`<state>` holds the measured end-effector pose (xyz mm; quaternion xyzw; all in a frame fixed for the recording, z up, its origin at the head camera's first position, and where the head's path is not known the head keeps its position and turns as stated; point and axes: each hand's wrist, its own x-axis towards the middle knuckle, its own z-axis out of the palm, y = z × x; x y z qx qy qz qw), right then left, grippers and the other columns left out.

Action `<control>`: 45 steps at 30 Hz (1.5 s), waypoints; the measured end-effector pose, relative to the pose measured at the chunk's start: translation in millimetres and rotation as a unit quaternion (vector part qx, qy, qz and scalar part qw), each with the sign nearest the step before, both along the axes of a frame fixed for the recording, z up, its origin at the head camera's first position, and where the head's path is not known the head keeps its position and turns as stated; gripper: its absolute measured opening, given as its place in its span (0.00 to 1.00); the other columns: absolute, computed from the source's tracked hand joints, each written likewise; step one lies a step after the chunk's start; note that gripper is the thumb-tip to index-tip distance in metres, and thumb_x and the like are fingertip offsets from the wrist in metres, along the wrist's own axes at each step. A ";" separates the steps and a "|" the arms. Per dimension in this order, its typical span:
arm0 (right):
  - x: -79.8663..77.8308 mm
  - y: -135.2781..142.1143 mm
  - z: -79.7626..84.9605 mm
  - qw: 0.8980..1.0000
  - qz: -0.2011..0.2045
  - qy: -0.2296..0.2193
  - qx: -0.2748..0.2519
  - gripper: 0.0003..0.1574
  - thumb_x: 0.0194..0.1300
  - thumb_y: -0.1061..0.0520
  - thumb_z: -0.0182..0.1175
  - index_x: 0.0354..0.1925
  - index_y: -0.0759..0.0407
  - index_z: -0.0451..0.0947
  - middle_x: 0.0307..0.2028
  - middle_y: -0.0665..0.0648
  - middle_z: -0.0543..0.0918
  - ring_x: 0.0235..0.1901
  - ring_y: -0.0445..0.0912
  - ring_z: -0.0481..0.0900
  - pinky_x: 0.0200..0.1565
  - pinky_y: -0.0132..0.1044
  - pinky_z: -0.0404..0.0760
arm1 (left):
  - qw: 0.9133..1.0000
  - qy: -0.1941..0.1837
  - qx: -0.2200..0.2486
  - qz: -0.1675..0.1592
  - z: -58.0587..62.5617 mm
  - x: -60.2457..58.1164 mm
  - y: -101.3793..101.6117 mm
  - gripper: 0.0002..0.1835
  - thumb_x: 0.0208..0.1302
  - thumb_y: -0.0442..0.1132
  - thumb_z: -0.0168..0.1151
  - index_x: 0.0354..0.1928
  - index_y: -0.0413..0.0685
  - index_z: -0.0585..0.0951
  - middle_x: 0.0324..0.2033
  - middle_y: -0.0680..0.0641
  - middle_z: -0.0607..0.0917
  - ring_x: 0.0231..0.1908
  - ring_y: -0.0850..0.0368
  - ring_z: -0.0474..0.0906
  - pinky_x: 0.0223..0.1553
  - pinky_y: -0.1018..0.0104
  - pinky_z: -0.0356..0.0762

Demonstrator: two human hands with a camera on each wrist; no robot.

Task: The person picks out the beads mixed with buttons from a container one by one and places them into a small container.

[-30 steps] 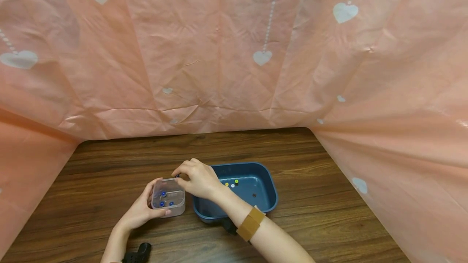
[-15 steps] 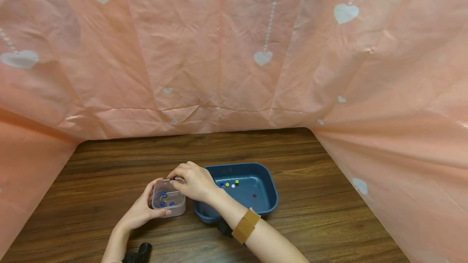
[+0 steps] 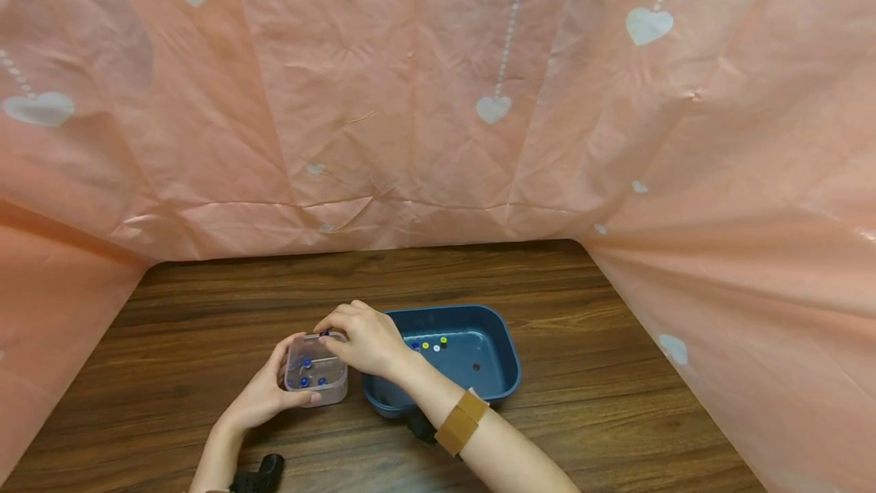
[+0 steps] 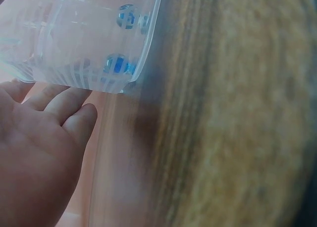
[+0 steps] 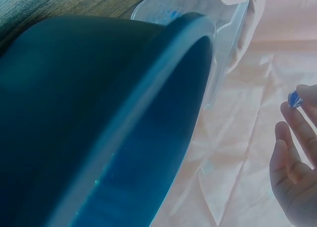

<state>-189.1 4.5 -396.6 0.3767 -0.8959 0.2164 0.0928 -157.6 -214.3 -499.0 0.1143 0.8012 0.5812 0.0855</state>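
Note:
My left hand grips a clear, square-cornered plastic box by its left side, thumb along the near edge. Several glassy blue marbles lie on the bottom of it; through its wall, the left wrist view also shows blue marbles. Over the far right rim of the box, my right hand pinches one blue marble between thumb and finger, its other fingers loosely bent. Right of the box stands a dark blue basin, partly hidden under my right forearm.
Inside the basin are small round pieces: yellow, white, green, blue and dark brown. Everything stands on a wood-grain table. A pink sheet with hearts encloses its back and sides.
My right hand has shifted slightly left, further over the box, with the marble in its pinch, then stays nearly still. The blue piece in the basin has come into view. My left hand keeps its place.

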 end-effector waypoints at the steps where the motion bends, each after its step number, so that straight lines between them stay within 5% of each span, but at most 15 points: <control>1: 0.0 0.1 0.2 1.000 0.000 -0.001 -0.001 0.10 0.67 0.50 0.63 0.46 0.44 0.85 0.43 0.42 0.84 0.38 0.35 0.75 0.31 0.21 0.68 | 1.000 0.000 -0.001 0.001 0.1 0.1 0.1 0.54 0.52 0.35 0.75 0.73 0.44 0.49 0.64 0.30 0.66 0.58 0.35 0.71 0.49 0.53 0.73; 45: -7.1 21.6 2.1 0.997 -0.016 -0.060 -0.049 0.13 0.68 0.50 0.63 0.49 0.48 0.84 0.47 0.46 0.84 0.42 0.41 0.78 0.34 0.25 0.71 | 1.000 0.022 -0.012 0.002 0.5 1.4 1.1 0.52 0.52 0.35 0.74 0.73 0.41 0.50 0.69 0.31 0.61 0.60 0.31 0.68 0.52 0.45 0.71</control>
